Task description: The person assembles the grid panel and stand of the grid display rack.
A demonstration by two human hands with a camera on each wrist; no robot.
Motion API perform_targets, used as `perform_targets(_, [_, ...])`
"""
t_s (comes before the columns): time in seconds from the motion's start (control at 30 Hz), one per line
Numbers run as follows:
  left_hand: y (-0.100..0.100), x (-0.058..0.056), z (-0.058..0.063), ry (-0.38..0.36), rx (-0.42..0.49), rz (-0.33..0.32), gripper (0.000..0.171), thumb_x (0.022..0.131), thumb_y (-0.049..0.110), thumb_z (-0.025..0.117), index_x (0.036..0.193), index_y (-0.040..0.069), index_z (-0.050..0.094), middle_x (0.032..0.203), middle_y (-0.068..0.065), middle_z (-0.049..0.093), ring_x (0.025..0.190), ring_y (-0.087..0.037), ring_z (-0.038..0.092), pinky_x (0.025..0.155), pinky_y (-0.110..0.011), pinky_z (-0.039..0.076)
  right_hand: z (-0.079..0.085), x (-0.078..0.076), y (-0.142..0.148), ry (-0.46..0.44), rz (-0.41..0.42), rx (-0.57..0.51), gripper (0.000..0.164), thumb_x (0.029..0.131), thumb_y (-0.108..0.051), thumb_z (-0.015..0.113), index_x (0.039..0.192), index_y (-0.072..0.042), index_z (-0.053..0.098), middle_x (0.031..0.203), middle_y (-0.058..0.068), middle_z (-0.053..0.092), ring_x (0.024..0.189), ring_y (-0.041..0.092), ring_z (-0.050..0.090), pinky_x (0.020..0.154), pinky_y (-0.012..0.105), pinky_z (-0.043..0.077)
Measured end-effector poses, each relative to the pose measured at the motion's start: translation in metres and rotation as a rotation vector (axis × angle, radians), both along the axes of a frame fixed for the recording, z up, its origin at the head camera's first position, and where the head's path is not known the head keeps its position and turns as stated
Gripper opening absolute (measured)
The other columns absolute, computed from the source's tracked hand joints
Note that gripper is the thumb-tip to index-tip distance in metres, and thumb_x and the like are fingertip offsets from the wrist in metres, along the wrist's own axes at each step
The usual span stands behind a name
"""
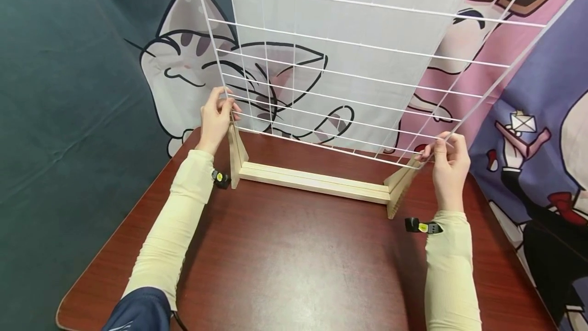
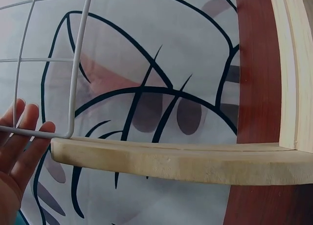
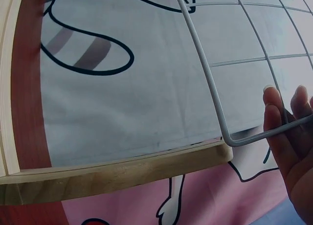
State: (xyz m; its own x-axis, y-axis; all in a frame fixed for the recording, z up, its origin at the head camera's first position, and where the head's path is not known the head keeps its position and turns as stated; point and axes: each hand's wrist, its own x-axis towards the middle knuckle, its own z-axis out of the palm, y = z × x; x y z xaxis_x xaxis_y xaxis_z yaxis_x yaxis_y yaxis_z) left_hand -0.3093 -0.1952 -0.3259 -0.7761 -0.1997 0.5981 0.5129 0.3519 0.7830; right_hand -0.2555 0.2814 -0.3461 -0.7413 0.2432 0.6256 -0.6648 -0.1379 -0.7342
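Beyond your navy fabric sleeve [image 1: 141, 309], both hands [image 1: 215, 120] grip the white wire grid [image 1: 349, 73], best lowered evenly toward the pale wooden stand [image 1: 317, 183].

A close-fitting pale cream-yellow fabric sleeve [image 1: 161, 244] covers the left forearm, gathered in fine creases along its length and bunched near the cuff; a matching cream-yellow sleeve [image 1: 452, 269], faintly ribbed, covers the right. Beyond the cuffs, the left hand [image 1: 215, 120] and right hand [image 1: 451, 171] are bare. Each wrist carries a small black camera unit, the left one [image 1: 221, 179] and the right one [image 1: 421, 226] both marked with a yellow label. A navy-blue cloth garment [image 1: 142, 308] with a white marking overlaps the left sleeve, and a thin black cable [image 1: 180, 322] shows beside it
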Motion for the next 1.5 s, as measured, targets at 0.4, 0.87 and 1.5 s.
perform_targets(0.4, [-0.007,-0.010,-0.010,-0.010,0.010,0.009,0.016,0.098,0.004,0.052,0.113,-0.002,0.055,0.071,-0.019,0.069,0.055,-0.018,0.068,0.054,-0.023,0.055,0.000,-0.014,0.001,-0.013,0.038,0.032,0.005,0.097,-0.001,0.050,0.100,-0.003,0.054,0.060,0.010,0.058,0.054,0.018,0.065,0.058,0.024,0.056])
perform_targets(0.87, [-0.009,-0.011,-0.017,-0.034,0.024,0.020,0.017,0.099,0.013,0.052,0.112,0.001,0.054,0.074,-0.020,0.069,0.055,-0.012,0.067,0.055,-0.022,0.054,0.005,-0.024,0.003,-0.025,0.054,0.097,0.005,0.098,0.000,0.048,0.100,0.003,0.051,0.062,0.009,0.059,0.057,0.016,0.067,0.062,0.025,0.057])
perform_targets(1.5, [-0.007,-0.009,-0.024,-0.069,-0.024,0.021,0.017,0.099,0.015,0.053,0.112,0.004,0.057,0.071,-0.013,0.071,0.053,-0.007,0.066,0.050,-0.017,0.049,-0.009,-0.025,0.015,-0.090,0.009,0.151,0.007,0.098,-0.001,0.050,0.102,0.004,0.052,0.062,0.008,0.059,0.057,0.014,0.067,0.060,0.023,0.057])
